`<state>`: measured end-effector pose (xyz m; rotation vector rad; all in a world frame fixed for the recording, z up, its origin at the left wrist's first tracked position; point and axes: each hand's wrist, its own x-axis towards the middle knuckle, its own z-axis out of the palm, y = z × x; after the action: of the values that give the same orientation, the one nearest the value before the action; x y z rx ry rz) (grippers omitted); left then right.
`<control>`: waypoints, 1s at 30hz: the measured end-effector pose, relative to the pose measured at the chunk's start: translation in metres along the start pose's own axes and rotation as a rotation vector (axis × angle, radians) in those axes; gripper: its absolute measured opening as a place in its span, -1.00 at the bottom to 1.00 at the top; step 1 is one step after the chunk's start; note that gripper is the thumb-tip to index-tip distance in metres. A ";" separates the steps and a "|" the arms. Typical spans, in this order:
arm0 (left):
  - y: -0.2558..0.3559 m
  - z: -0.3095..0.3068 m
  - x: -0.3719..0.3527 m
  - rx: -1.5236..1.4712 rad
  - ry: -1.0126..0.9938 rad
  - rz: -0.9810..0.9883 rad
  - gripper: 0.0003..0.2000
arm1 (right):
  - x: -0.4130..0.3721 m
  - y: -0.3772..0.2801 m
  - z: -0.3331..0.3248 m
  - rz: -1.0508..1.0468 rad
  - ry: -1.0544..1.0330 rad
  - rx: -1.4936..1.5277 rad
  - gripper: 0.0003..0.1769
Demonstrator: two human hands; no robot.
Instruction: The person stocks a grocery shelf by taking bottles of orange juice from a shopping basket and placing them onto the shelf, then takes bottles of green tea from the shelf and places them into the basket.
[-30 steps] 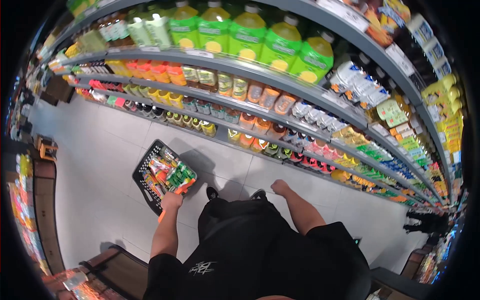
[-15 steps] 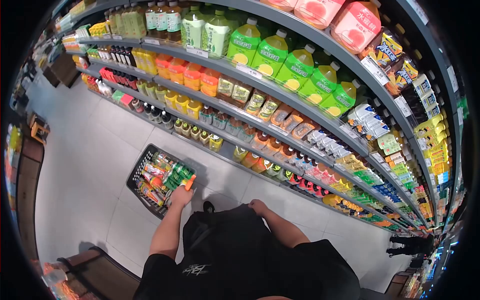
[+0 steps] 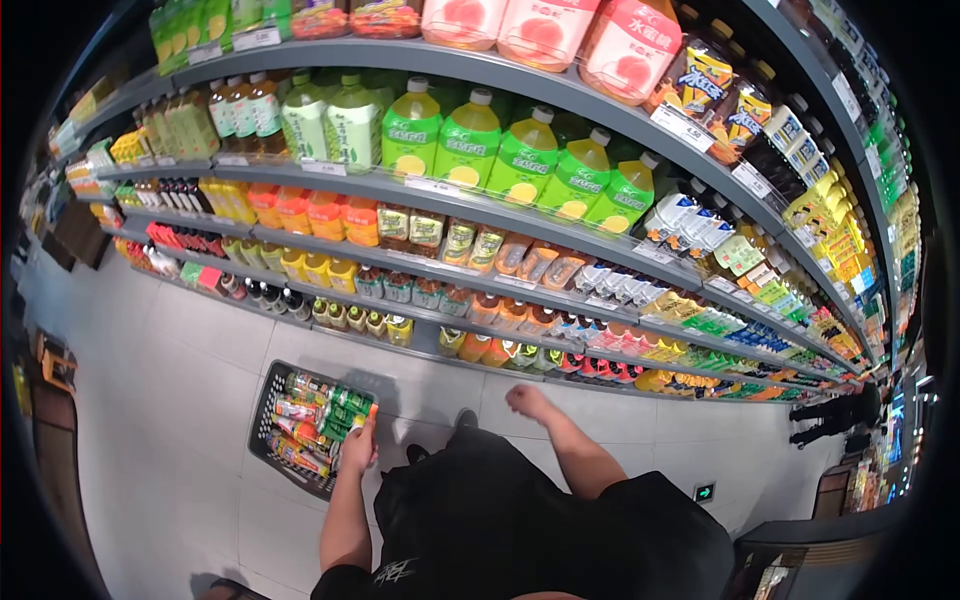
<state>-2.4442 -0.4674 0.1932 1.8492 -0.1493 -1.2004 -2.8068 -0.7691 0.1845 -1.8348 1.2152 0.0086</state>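
Observation:
My left hand (image 3: 358, 447) is wrapped round the orange handle (image 3: 372, 414) of a dark shopping basket (image 3: 258, 428). Inside the basket lie several green bottles (image 3: 347, 408) on the right side and orange and red packaged items (image 3: 300, 432) on the left. My right hand (image 3: 528, 402) is in the air over the floor, right of the basket, with its fingers curled; whether anything is inside them is too small to tell. It touches neither the basket nor the shelves.
Long curved shelves (image 3: 420, 262) of bottled drinks run across the view ahead and to the right. Wooden display units stand at the left edge and lower right (image 3: 800, 560). A person in dark clothes (image 3: 845, 410) is far off at the right. Grey tiles (image 3: 170, 400) cover the floor.
The view has turned and moved along the shelves. My right hand has moved out from my clothing towards the shelves. The basket is still in my left hand.

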 end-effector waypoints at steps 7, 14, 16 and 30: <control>0.009 -0.002 -0.005 -0.011 -0.051 -0.074 -0.61 | -0.042 -0.247 -0.231 -0.535 1.001 0.177 -0.88; 0.019 -0.002 -0.005 -0.040 -0.082 -0.137 -0.65 | -0.059 -0.341 -0.363 -0.572 1.575 -0.194 -0.66; 0.025 -0.001 -0.011 -0.020 -0.126 -0.120 -0.65 | -0.059 -0.349 -0.366 -0.439 1.590 -0.280 -0.58; 0.350 0.161 -0.092 0.603 -0.190 0.951 -0.80 | -0.053 -0.322 -0.383 -0.459 1.398 -0.207 -0.60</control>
<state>-2.4971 -0.7239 0.4903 1.7547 -1.4470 -0.6544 -2.7665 -0.9566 0.6496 -2.2539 1.6062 -1.6828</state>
